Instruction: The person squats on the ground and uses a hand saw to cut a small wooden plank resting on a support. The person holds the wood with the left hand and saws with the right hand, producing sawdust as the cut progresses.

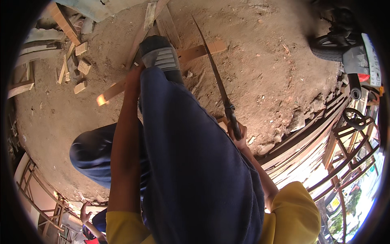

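My right hand (239, 138) is closed round the handle of a handsaw (219, 81). Its long, narrow dark blade points away from me and crosses above the right part of a wooden plank (203, 51). My shoe (161, 59), dark with grey stripes, stands over the middle of that plank. Close by the shoe's left side, my left hand (135, 77) reaches down to the plank. Its fingers are mostly hidden by the shoe and trouser leg, so I cannot see their grip. The plank's left end (103, 99) is brightly lit.
Offcut wood blocks (84, 66) lie on the dirt floor (260, 49) at far left. More boards (166, 26) lie beyond my shoe. A motorcycle wheel (329, 49) stands at far right, above stacked timber (300, 134). Another person's hand (85, 213) shows at lower left.
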A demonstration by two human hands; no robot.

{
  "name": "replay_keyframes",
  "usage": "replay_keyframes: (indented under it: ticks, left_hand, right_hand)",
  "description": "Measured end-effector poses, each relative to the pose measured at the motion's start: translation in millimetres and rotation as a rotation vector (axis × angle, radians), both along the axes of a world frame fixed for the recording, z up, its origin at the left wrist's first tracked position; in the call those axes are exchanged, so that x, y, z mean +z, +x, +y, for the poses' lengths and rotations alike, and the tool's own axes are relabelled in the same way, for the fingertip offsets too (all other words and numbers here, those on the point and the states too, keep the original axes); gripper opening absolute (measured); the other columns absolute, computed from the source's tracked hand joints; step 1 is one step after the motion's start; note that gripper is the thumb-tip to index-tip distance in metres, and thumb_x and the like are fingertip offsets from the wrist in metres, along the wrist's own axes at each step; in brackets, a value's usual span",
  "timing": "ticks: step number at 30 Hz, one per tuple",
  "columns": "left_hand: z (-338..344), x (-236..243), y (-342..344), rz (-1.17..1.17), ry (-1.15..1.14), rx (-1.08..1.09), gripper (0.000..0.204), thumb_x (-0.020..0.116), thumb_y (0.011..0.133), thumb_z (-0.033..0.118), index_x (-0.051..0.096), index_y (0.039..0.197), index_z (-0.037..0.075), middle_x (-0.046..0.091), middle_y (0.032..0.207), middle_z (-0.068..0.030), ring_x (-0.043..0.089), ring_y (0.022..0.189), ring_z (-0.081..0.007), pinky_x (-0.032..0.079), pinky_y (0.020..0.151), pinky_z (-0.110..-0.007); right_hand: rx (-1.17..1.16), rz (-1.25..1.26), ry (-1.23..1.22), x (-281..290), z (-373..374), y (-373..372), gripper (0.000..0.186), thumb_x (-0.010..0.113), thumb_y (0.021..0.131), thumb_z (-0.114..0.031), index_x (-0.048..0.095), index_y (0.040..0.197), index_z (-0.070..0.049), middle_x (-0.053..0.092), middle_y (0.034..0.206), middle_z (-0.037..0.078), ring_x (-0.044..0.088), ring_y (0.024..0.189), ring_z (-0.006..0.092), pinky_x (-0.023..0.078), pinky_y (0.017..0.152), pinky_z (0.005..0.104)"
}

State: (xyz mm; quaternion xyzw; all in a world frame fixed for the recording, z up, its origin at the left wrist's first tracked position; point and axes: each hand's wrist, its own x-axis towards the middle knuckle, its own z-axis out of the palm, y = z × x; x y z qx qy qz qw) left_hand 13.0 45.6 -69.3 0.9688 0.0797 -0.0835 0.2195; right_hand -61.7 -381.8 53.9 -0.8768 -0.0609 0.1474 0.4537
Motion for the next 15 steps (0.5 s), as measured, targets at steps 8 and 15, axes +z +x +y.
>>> replay_keyframes:
  ticks: [8,15]
  left_hand:
    - [-21,46,11,0.181,0.012,0.060,0.022,0.047,0.086,0.013,0.055,0.105,0.006,0.065,0.093,-0.0201,0.063,0.088,-0.0366,0.048,0.075,-0.046]
    - [-3,15,20,0.087,0.015,0.055,0.022,0.047,0.086,0.013,0.056,0.104,0.006,0.065,0.093,-0.0203,0.063,0.088,-0.0366,0.048,0.075,-0.046]
  right_hand:
    - [-0.140,0.108,0.206,5,88,115,0.018,0.058,0.087,-0.012,0.054,0.075,0.000,0.047,0.060,0.000,0.042,0.055,0.0059,0.035,0.047,0.0268]
    - [-0.028,0.013,0.039,18,-5,5,0.017,0.055,0.088,-0.013,0.056,0.079,0.002,0.048,0.058,0.003,0.044,0.055,0.0096,0.036,0.048,0.0287]
